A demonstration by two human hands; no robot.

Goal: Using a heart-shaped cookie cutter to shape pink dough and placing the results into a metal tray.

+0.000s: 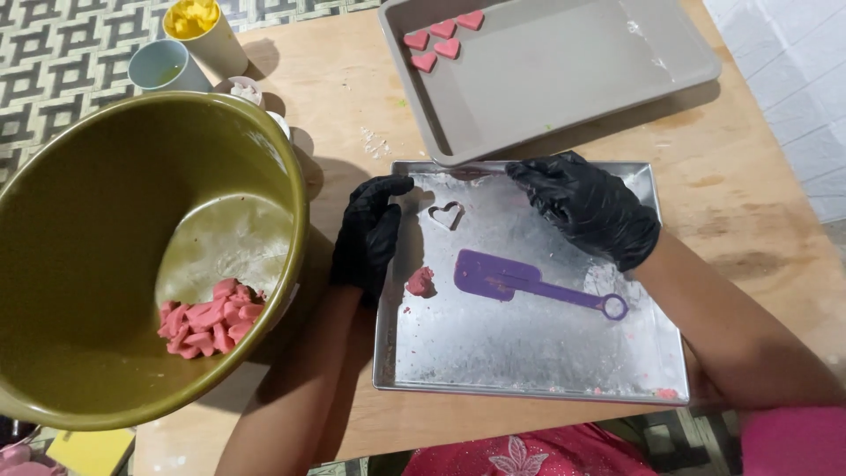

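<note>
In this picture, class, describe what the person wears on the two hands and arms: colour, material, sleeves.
Both the left hand and the right hand wear black, glossy, thin disposable-type gloves that wrinkle over the fingers and end at the wrists. The forearms above the gloves are bare, with no watch or bands. A bright pink sleeve covers the right upper arm at the frame's lower right corner. No left sleeve is in view.

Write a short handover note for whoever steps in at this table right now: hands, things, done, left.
Left hand, black-gloved: empty, at the left rim of the floured silver metal tray.
Right hand, black-gloved: empty, at that tray's top edge.
On the tray: small heart-shaped metal cutter, purple plastic spatula, small pink dough lump.
Done: four pink dough hearts lie in the grey baking pan.
Left: pink dough scraps in the olive-green bowl, still uncut.
</note>
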